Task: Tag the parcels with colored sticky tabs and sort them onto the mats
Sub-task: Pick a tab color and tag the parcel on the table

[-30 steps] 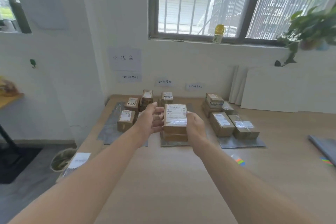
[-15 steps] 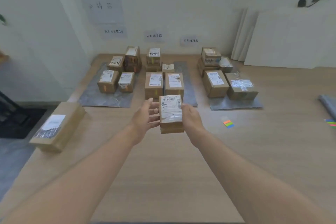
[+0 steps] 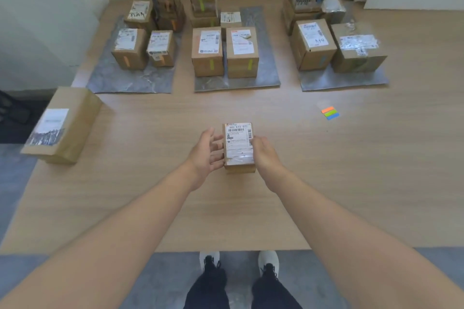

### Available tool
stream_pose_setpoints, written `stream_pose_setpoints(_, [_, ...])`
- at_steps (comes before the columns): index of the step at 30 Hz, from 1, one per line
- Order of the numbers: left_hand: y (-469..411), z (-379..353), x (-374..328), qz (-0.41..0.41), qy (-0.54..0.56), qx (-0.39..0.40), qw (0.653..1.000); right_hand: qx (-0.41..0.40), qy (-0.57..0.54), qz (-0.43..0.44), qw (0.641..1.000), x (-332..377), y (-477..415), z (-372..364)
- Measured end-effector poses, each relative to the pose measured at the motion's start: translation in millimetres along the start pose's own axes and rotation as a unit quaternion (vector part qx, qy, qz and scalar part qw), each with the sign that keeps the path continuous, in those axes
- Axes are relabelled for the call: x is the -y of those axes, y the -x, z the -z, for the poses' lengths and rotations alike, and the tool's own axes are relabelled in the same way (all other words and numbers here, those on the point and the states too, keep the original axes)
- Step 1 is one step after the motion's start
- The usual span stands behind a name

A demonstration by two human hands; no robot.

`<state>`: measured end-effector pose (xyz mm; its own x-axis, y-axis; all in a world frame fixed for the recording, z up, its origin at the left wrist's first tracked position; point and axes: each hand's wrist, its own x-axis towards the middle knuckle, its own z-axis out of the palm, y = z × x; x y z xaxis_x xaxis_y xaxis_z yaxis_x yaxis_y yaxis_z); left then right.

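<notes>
A small brown parcel with a white shipping label on top is at the middle of the wooden table. My right hand grips its right side. My left hand is cupped against its left side with the fingers spread. A strip of orange, green and blue sticky tabs lies on the table to the right. Three grey mats hold tagged parcels at the back: left mat, middle mat, right mat.
A larger brown parcel lies at the table's left edge. Paper labels hang on the wall behind the mats. White boards lean against the wall at the back right. The table's near edge is just above my shoes.
My view has tilted down from the window to the table. Both hands have carried the small parcel back from the middle mat toward me, over the table's middle.
</notes>
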<state>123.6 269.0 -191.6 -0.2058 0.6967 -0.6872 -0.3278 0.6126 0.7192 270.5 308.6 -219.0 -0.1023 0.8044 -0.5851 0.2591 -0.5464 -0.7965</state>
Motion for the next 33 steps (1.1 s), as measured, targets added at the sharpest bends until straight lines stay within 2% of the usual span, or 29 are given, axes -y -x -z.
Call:
stream_pose_setpoints(7, [-16, 9, 20, 0.019, -0.032, 0.019, 0.999, 0.009, 0.019, -0.046, 0.999, -22, -9, -8])
stream_pose_setpoints(15, [-28, 19, 30, 0.035, -0.030, 0.032, 0.998, -0.013, 0.000, -0.051, 0.999, -37, -16, -16])
stream_pose_setpoints(19, [-37, 27, 19, 0.026, -0.054, 0.009, 0.998, -0.056, -0.013, -0.040, 0.998, -31, -16, -13])
stream_pose_setpoints(24, [-49, 17, -17, -0.030, -0.059, 0.015, 0.998, -0.126, -0.014, -0.017, 0.992, -19, -21, 10])
stream_pose_setpoints(28, [-58, -14, -46, -0.071, -0.039, 0.042, 0.996, -0.178, -0.039, 0.005, 0.983, -8, -28, 44])
stream_pose_setpoints(33, [-73, -75, -54, -0.050, -0.019, 0.089, 0.995, -0.224, -0.062, 0.020, 0.972, -8, -57, 102])
